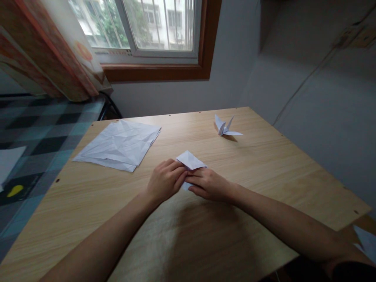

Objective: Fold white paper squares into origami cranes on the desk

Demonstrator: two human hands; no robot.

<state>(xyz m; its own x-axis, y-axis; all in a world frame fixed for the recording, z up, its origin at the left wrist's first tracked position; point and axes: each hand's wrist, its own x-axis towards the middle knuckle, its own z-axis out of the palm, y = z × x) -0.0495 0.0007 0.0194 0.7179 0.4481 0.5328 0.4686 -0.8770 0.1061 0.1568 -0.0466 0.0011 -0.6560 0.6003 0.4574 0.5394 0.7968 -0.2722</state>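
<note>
A small piece of folded white paper [191,159] lies near the middle of the wooden table, with a pointed corner towards the window. My left hand [166,178] rests on its left side, fingers bent and pressed down on the paper. From the right, my right hand [209,183] presses on it too, fingers close together and meeting the left fingertips. Both hands cover the paper's middle, and a small tip shows below them. Further back on the right stands a folded paper crane [225,128], apart from my hands.
Creased white paper sheets [123,141] lie stacked at the table's back left. The wooden table [252,156] reaches towards the wall and window. Left of it is a surface with a checked cloth [55,137], below a patterned curtain [53,47]. White paper [366,239] shows at the lower right.
</note>
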